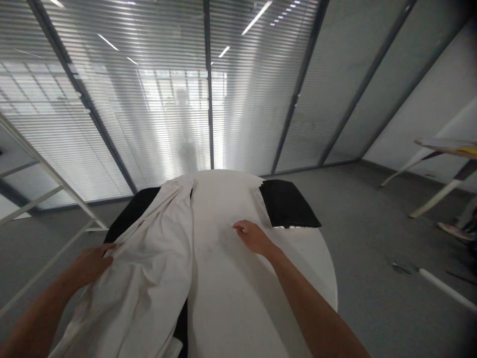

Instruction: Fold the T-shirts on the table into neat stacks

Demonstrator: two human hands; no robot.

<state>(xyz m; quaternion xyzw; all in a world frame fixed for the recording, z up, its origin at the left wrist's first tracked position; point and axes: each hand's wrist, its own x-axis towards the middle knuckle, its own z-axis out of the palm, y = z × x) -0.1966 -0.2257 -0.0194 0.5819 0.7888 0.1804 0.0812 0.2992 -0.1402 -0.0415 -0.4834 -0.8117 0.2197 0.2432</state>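
A white cloth lies spread over a round white table, with a black sheet under it showing at both sides. The cloth's left half is folded and wrinkled. My left hand rests on the cloth's left edge, fingers curled onto the fabric. Over the flat middle of the cloth, my right hand presses palm down with fingers bent.
A glass wall with blinds stands behind the table. A white metal frame leans at the left. At the right are a table on slanted legs, a white tube on the grey floor and someone's shoe.
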